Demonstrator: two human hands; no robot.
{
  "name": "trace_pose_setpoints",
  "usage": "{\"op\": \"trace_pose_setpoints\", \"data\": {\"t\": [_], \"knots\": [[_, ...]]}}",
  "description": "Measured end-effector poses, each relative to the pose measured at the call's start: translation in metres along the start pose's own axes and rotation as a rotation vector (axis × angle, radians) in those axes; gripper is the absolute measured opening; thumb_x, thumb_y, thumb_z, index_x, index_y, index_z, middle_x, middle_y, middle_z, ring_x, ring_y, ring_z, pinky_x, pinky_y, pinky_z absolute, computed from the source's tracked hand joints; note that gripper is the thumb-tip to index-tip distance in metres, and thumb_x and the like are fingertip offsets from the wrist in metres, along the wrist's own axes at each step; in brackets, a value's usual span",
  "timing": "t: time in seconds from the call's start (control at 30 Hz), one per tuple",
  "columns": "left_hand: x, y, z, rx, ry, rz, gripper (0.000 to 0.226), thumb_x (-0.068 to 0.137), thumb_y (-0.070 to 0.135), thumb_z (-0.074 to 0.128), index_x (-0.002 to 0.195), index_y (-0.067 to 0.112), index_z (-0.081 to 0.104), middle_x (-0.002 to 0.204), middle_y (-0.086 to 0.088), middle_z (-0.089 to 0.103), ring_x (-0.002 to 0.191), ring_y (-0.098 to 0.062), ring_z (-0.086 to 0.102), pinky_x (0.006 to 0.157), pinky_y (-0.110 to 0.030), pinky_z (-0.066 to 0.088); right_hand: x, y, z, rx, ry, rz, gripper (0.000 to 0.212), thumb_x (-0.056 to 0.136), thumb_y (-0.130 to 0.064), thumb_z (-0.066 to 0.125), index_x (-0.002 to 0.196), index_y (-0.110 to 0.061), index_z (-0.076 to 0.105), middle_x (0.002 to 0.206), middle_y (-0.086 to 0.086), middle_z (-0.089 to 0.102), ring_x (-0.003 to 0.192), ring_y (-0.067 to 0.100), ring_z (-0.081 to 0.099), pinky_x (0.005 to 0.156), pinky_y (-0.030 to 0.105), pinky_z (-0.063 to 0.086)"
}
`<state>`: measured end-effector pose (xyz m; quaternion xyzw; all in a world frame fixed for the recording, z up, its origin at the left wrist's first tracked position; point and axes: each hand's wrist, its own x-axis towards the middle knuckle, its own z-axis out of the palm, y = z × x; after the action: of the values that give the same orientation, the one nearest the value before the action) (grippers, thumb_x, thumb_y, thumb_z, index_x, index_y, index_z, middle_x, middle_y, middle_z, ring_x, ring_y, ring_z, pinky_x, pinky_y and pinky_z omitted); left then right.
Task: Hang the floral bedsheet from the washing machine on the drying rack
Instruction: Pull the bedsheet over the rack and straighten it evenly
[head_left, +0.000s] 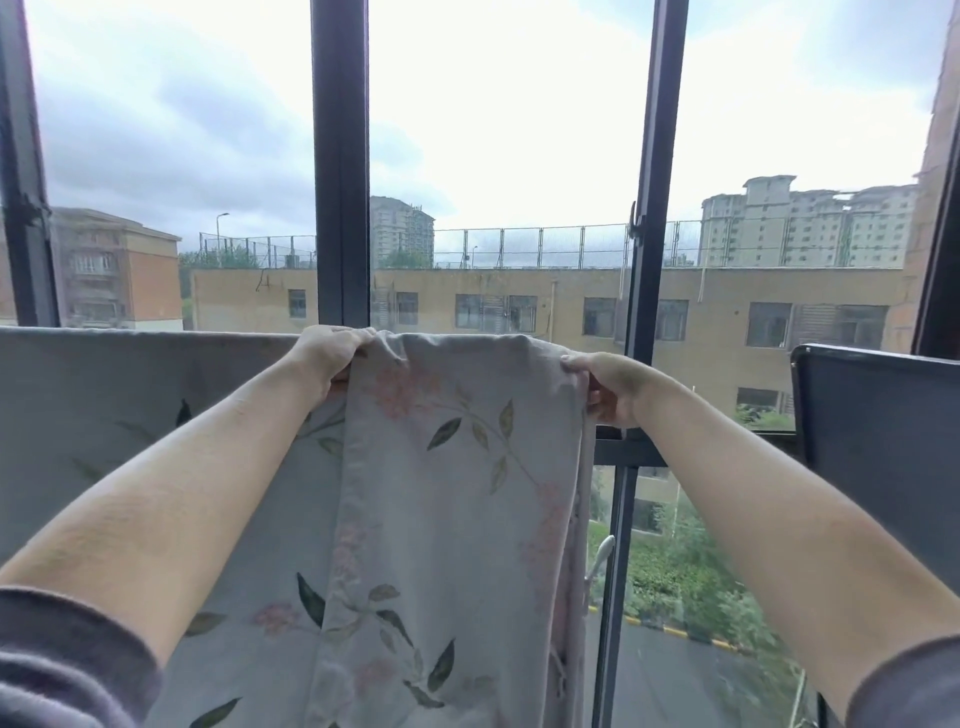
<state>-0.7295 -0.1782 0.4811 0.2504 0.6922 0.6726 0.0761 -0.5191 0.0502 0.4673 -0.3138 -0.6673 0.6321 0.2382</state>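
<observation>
The floral bedsheet (457, 467), pale grey with pink flowers and green leaves, hangs draped over a horizontal bar in front of the window. The bar itself is hidden under the cloth. One section spreads flat to the left, and a folded panel hangs down in the middle. My left hand (330, 353) grips the top fold at the panel's left edge. At the panel's right edge my right hand (605, 387) pinches the cloth, thumb on top and fingers curled behind it. Both arms reach forward at chest height.
Dark window frames (340, 166) stand directly behind the sheet, with a white window handle (602, 553) low at the right. A dark flat panel (878, 410) sits at the right edge. Outside are buildings, trees and a road far below.
</observation>
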Motion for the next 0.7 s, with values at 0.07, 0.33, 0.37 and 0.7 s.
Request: {"op": "trace_pose_setpoints", "data": {"t": [0.07,0.33,0.37,0.7], "knots": [[0.0,0.003,0.001,-0.085,0.032,0.028,0.012,0.091,0.023,0.063,0.087,0.013,0.069,0.081,-0.003,0.064,0.08,-0.021,0.061,0.075,-0.034,0.055,-0.002,-0.006,-0.001,0.029,0.031,-0.106,0.019,0.095,-0.022,0.051,0.107,-0.012,0.063,0.078,0.001,0.063,0.068,0.014,0.057,0.062,0.024,0.046],[0.011,-0.003,-0.002,-0.257,0.328,0.155,0.029,0.093,0.027,0.059,0.065,0.022,0.058,0.069,0.006,0.054,0.069,-0.011,0.05,0.077,-0.026,0.048,0.01,-0.042,0.013,0.203,0.031,-0.222,0.017,0.094,-0.022,0.054,0.102,-0.009,0.063,0.084,0.007,0.065,0.068,0.019,0.063,0.062,0.032,0.054],[0.013,-0.004,-0.004,-0.259,0.345,0.161,0.03,0.093,0.027,0.058,0.063,0.022,0.057,0.067,0.007,0.052,0.066,-0.01,0.048,0.074,-0.025,0.046,0.01,-0.047,0.014,0.258,0.004,-0.203,0.014,0.094,-0.02,0.056,0.102,-0.009,0.061,0.078,0.006,0.065,0.062,0.017,0.063,0.056,0.03,0.054],[0.005,-0.03,-0.024,0.241,0.361,0.148,0.027,0.085,0.028,0.054,0.068,0.01,0.063,0.075,-0.004,0.062,0.093,-0.031,0.063,0.081,-0.032,0.049,0.021,-0.032,0.008,-0.872,0.507,-0.351,0.022,0.086,-0.02,0.052,0.091,-0.008,0.069,0.092,0.008,0.068,0.069,0.017,0.055,0.067,0.032,0.052]]}}
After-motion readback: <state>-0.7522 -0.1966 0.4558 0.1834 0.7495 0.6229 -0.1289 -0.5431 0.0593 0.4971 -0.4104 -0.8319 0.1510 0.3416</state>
